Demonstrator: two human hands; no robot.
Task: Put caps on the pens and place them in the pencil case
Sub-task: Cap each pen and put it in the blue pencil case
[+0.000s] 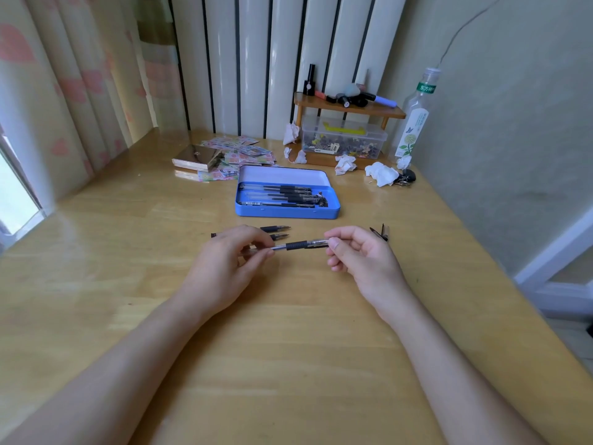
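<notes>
Wooden desk [288,364]: your work surface. Blue tin pencil case [287,211]: lid open, near the desk's middle, several capped pens [282,195] inside. Your left hand [224,261]: pinching the clear barrel of a gel pen [296,245]. Your right hand [359,255]: gripping the cap end of that pen. Two uncapped pens [278,232]: lying just behind your left hand. Loose caps [380,233]: beside your right hand.
</notes>
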